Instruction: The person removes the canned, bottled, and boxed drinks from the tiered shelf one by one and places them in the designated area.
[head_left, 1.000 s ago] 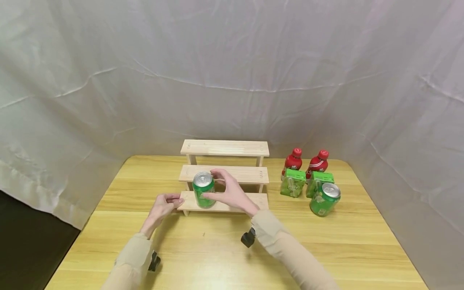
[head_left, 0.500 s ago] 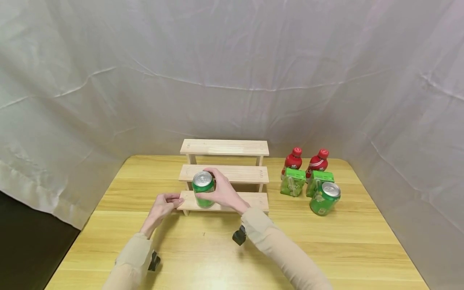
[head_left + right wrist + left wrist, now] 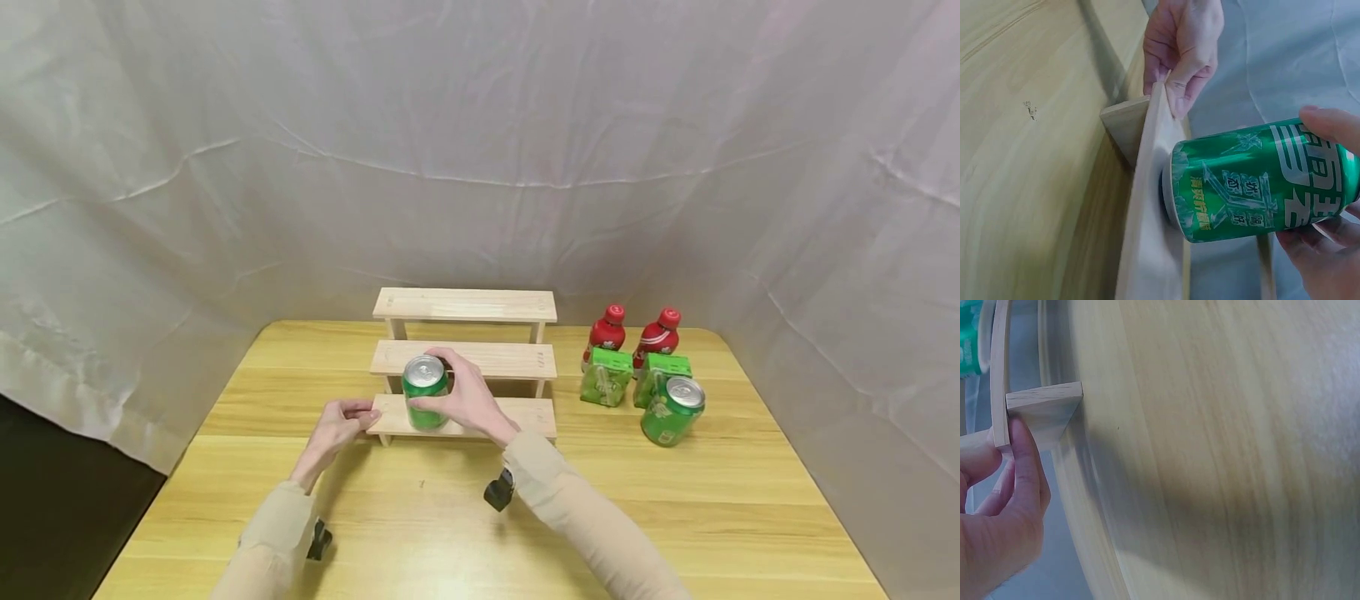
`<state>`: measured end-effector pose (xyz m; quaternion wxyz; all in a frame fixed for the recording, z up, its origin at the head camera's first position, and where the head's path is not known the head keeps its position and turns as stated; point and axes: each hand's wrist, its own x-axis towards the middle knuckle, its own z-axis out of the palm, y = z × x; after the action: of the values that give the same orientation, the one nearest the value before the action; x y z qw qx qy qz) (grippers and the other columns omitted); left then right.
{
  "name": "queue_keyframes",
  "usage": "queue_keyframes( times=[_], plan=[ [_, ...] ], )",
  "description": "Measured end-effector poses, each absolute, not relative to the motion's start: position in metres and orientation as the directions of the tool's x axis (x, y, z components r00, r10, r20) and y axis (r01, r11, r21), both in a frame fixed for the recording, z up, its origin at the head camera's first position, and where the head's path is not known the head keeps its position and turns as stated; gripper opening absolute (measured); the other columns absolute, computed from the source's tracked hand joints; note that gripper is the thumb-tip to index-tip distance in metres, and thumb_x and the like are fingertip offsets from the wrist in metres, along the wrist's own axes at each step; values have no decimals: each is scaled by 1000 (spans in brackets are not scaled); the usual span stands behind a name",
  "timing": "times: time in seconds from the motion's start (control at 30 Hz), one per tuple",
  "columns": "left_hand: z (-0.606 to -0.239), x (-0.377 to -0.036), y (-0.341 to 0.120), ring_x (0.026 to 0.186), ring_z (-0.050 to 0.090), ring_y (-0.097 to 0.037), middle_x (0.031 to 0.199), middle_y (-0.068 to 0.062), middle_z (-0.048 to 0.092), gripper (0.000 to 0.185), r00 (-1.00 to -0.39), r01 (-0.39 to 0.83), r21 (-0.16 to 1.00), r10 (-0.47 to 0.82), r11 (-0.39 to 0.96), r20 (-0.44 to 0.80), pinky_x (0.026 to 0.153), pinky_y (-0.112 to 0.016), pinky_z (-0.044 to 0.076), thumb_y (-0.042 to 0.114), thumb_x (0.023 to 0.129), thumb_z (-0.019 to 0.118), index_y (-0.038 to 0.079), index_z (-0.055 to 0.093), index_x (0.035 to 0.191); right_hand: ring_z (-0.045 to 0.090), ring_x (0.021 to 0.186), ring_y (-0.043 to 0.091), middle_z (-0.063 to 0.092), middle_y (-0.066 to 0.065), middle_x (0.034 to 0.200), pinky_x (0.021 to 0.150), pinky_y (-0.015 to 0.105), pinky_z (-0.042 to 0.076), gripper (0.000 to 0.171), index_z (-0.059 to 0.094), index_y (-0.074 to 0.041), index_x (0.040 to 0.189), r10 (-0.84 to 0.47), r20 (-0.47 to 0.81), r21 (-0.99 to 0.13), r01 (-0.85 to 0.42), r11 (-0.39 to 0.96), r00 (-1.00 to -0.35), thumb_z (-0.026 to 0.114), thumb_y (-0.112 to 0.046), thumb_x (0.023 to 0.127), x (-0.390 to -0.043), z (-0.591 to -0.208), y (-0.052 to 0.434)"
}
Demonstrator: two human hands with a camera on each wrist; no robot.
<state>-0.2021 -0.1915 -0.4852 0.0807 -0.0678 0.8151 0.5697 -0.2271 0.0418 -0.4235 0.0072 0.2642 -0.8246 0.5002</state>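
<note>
A green soda can [image 3: 424, 392] stands on the left part of the lowest step [image 3: 525, 414] of a three-step wooden rack [image 3: 465, 305]. My right hand [image 3: 442, 385] grips the can from the right, with the thumb in front and the fingers behind. In the right wrist view the can [image 3: 1260, 181] has its base against the step board [image 3: 1150, 212]. My left hand [image 3: 358, 414] pinches the left end of that lowest step. The left wrist view shows its fingers [image 3: 1022, 462] on the board's end [image 3: 1044, 409].
At the right of the wooden table [image 3: 675, 500] stand two red bottles [image 3: 606, 332], two green cartons [image 3: 604, 377] and a second green can [image 3: 671, 411]. White cloth [image 3: 480, 150] hangs behind and to both sides. The rack's upper two steps are bare.
My right hand went from spread fingers beside the can to a grip round it, and the can shifted slightly right on the lowest step. The left hand has not moved.
</note>
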Motion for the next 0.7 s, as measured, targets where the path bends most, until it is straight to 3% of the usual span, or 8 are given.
queue_keyframes(
  times=[0.4,0.7],
  plan=[
    [-487,-203,-191,73,59,-8,98,-20,63,39,-977,-209,915,-31,345,-211,69,-27,53,13,83,60,-10,53,114,55,99,10,57,-9,109,86,32,48,64,48,-24,115,-320,264,-869,-368,330,-910,81,-30,60,-214,-400,94],
    [-487,-203,-192,75,59,-9,97,-19,64,38,-977,-208,916,-31,342,-211,70,-27,53,13,84,60,-9,53,114,53,96,23,57,10,104,87,42,46,61,47,-4,111,-197,324,-861,-375,344,-925,80,-12,61,-195,-367,145]
  ],
)
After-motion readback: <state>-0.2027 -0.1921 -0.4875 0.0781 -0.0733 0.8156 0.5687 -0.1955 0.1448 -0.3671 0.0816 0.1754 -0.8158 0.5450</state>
